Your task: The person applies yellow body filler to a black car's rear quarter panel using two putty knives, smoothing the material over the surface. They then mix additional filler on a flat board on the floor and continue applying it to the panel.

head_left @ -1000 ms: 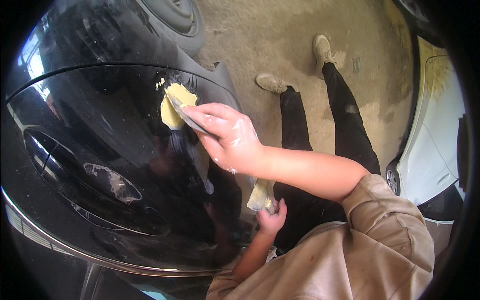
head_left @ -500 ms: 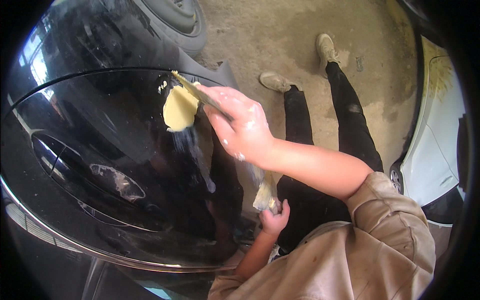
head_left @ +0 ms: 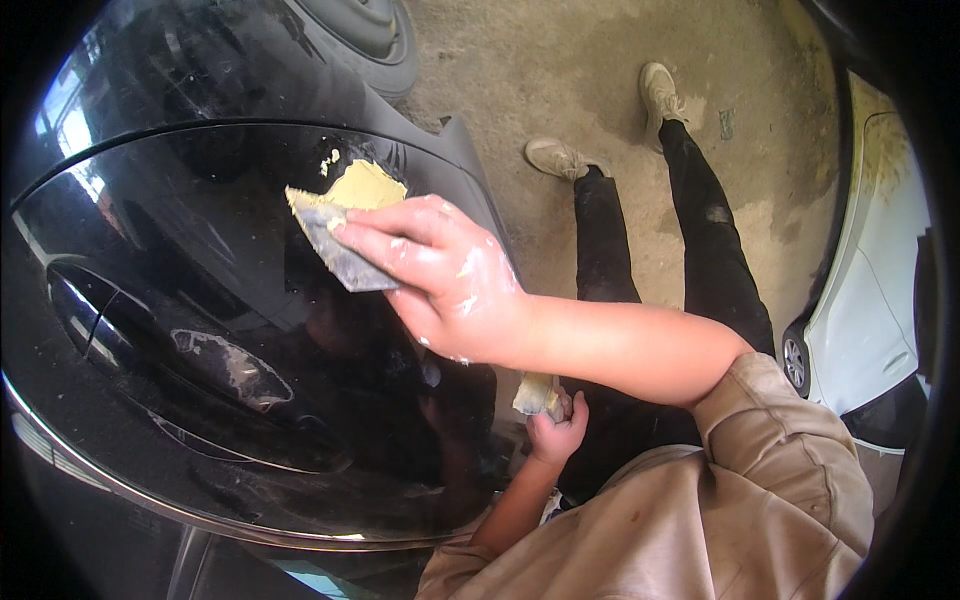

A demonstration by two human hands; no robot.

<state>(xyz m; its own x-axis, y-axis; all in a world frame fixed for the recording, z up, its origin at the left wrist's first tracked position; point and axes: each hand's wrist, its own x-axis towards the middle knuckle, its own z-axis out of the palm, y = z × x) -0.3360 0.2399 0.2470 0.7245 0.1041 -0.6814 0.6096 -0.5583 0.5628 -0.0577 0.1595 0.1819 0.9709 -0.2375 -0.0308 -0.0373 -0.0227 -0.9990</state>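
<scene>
Spreader (head_left: 350, 262), grey and flat, sits pinched in right hand (head_left: 460, 275), head view: fingers closed down onto it, fingertips on upper face, thumb hidden, so can't tell the hold underneath. Yellow paste (head_left: 312, 203) along the edge past the fingertips. Yellow patch (head_left: 370, 183) just beyond those fingertips on black car panel (head_left: 250, 300), partly covered by hand and spreader; yellow crumbs (head_left: 330, 162) right beside its far side. Can't tell if spreader touches panel. Left hand (head_left: 560, 430), well apart from right fingers and nearer the body, has fingers curled around smeared second spreader (head_left: 533, 396); exact grip unclear. Scuffed spot (head_left: 235, 368) on panel, left of right fingertips and nearer the body. Risks, my judgement: uneven finger pressure could dig a spreader corner into the patch, if it's soft; ragged paste on that edge could leave ridges or drop lumps; crumbs could drag in as streaks; smeared fingers could slip, or knuckles brush the patch, being so close. Second spreader could smear black trousers (head_left: 605, 240) if left wrist turns, as they're just beside it.
</scene>
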